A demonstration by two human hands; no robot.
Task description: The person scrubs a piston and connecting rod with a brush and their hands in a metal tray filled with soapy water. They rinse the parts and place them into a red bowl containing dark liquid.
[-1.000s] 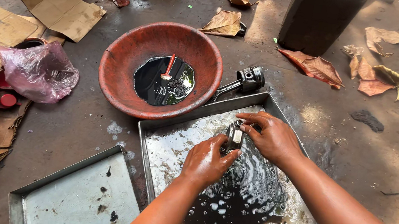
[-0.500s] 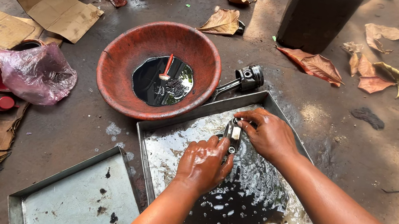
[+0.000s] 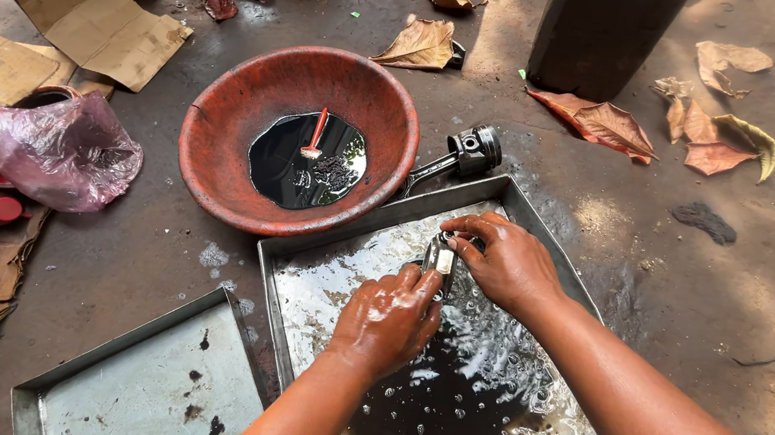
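While small metal part (image 3: 441, 255) is gripped between both hands over far half of metal tray (image 3: 320, 269), dark liquid is seen pooled toward tray's near edge, more spread than half second ago. Right hand (image 3: 502, 262) closed round part from far side; left hand (image 3: 389, 317), earlier flatter, now curled against it, wet. Washing judged under way. Red bowl (image 3: 213, 163) beyond tray's far left corner; piston (image 3: 468, 150) at far edge. Pink bag (image 3: 63, 152), cardboard (image 3: 83, 8), dark can (image 3: 601, 30) unlabelled.
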